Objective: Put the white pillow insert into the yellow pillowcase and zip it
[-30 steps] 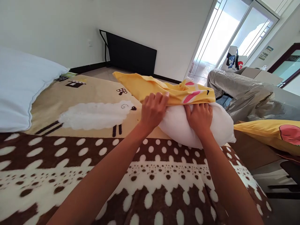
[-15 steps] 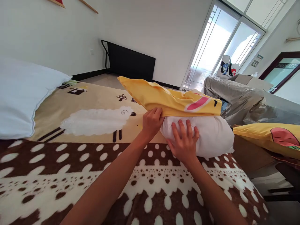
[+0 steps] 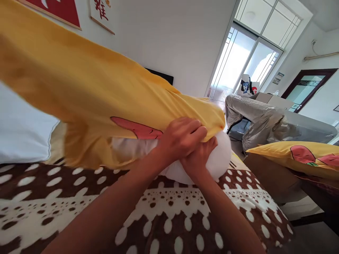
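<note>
A yellow pillowcase (image 3: 100, 81) with a pink carrot print stretches across the view, its left part raised and blurred by motion. My left hand (image 3: 182, 137) is closed on its cloth, over the white pillow. Pressed against it from below, my right hand (image 3: 197, 157) has its fingers curled in at the case's edge, against the pillow. The white pillow (image 3: 222, 153) bulges out to the right of both hands, partly covered by the yellow cloth. What lies inside the right hand's fingers is mostly hidden.
A brown and white dotted blanket (image 3: 169, 211) covers the bed. Another white pillow (image 3: 23, 130) lies at the left. On the right, a yellow carrot-print pillow (image 3: 299, 155) rests on a cardboard box (image 3: 267, 176). Plastic-covered furniture (image 3: 267, 120) stands behind.
The pillowcase has swung up and out to the left. My right hand has gone from spread on the pillow to closed beside my left hand. The view has tilted up.
</note>
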